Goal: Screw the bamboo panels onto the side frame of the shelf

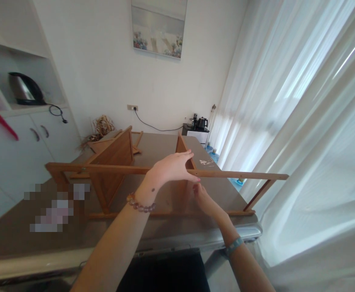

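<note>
Brown bench [155, 146] bears a wooden frame [241, 174]; its middle board [181, 142] is by the wide-spread left hand [171, 167]; right hand [206, 200] curls, grip unclear; uneven pressing could tip the frame.

Left hand [169, 167]: over the upper rail [238, 174], thumb and fingers spread by the middle board [181, 144]; grip unclear.
Right hand [206, 200]: fingers curled just below the rail, near the left thumb.
Wooden frame [259, 194]: on its side across the brown table [155, 144].
Back wall: hung picture [159, 26], plugged-in black cable [157, 129].
Left cabinet [55, 138]: kettle [25, 88].
Right side: white curtains [302, 121].
</note>
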A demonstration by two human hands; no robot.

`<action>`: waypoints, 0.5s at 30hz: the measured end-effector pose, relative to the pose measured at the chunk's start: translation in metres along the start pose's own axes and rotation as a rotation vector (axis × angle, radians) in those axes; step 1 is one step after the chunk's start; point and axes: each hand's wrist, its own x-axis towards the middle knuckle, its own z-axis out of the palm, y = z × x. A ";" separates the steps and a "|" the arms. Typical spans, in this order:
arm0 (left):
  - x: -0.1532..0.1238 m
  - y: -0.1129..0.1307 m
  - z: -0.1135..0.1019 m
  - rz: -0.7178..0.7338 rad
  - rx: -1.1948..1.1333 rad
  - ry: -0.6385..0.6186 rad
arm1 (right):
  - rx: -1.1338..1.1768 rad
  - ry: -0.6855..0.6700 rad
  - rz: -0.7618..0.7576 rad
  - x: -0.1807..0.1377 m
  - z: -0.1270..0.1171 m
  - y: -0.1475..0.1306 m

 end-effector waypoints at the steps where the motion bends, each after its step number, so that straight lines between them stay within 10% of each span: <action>1: 0.000 -0.001 0.000 0.006 0.004 0.001 | 0.031 -0.021 -0.018 0.003 0.005 0.004; 15: 0.000 0.004 -0.002 0.002 0.049 -0.012 | 0.328 -0.039 0.003 0.005 0.008 0.029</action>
